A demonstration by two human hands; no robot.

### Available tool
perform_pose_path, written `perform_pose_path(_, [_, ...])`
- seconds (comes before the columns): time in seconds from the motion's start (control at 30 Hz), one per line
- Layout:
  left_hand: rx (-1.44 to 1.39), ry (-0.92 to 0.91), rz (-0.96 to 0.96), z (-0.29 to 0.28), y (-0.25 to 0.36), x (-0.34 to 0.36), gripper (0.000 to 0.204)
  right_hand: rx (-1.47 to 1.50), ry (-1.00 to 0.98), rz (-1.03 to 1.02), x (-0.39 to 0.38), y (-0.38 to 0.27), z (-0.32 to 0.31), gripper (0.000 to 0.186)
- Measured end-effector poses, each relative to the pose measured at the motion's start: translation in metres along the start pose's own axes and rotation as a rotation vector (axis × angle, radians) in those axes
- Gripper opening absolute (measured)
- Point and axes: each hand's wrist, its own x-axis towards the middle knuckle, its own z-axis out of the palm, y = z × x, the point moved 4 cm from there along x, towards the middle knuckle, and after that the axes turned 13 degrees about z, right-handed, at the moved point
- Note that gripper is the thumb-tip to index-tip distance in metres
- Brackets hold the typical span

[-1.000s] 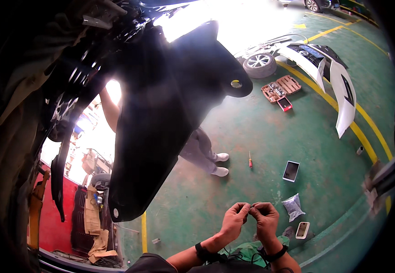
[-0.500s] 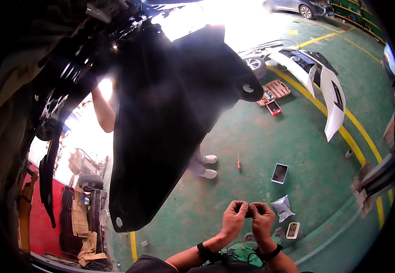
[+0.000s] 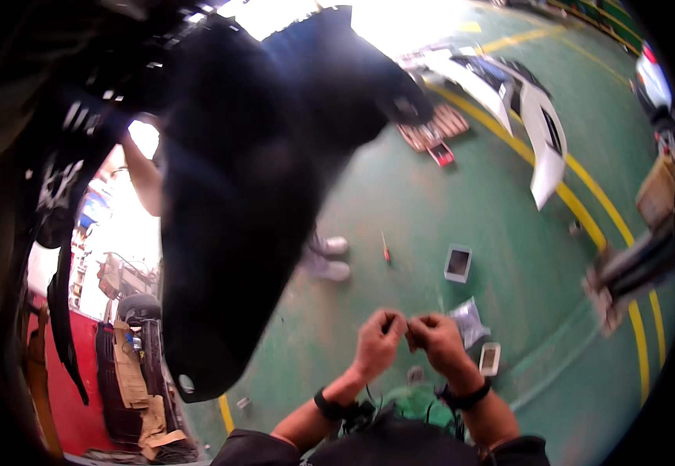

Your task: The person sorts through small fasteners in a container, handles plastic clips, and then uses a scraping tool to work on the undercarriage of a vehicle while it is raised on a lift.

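Note:
Low in the picture, my left hand (image 3: pixel 378 343) and my right hand (image 3: pixel 438 343) meet in front of my body. Both are closed in pinches, fingertips against each other. Whatever lies between them is too small or too hidden to make out. Each wrist wears a black band. Overhead on the left hangs a large dark panel (image 3: pixel 236 186) with holes at its corners, apart from my hands. Beyond my right hand a plastic bag (image 3: pixel 469 322) rests on the floor, and a white phone-like device (image 3: pixel 490 359) lies near it.
Another person's arm (image 3: pixel 144 179) and shoes (image 3: pixel 333 259) show behind the panel. On the green floor lie a screwdriver (image 3: pixel 386 250), a tablet-like device (image 3: pixel 458 263), an opened tool case (image 3: pixel 448 124) and white car body parts (image 3: pixel 545 147). A lift post base (image 3: pixel 625 279) stands at right.
The whole view has shifted, so the floor things appear farther up and left. My hands appear a little higher and stay pinched together.

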Motion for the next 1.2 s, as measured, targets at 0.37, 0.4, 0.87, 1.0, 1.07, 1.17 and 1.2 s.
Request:
perform_pose_path(0.37, [-0.783, -0.014, -0.302, 0.008, 0.047, 0.004, 0.019, 0.242, -0.191, -0.231, -0.037, -0.032, 0.025, 0.026])
perform_pose_path(0.4, [-0.782, -0.011, -0.328, 0.010, 0.050, 0.004, 0.021, 0.272, -0.218, -0.231, -0.037, -0.032, 0.026, 0.026])
perform_pose_path(0.87, [-1.329, 0.013, -0.587, 0.015, 0.032, 0.009, 0.021, -0.093, 0.177, -0.490, -0.066, -0.037, 0.016, 0.014])
perform_pose_path(1.0, [-1.388, -0.034, -0.587, 0.022, 0.039, 0.011, 0.025, -0.407, 0.311, -0.650, -0.075, -0.038, 0.017, 0.020])
perform_pose_path(1.07, [-1.456, -0.071, -0.550, 0.025, 0.044, 0.014, 0.026, -0.493, 0.353, -0.694, -0.076, -0.038, 0.017, 0.022])
perform_pose_path(1.17, [-1.473, -0.044, -0.559, 0.026, 0.047, 0.016, 0.027, -0.550, 0.367, -0.707, -0.077, -0.039, 0.017, 0.023])
perform_pose_path(1.2, [-1.478, -0.043, -0.577, 0.027, 0.048, 0.016, 0.028, -0.604, 0.389, -0.748, -0.078, -0.040, 0.018, 0.024])
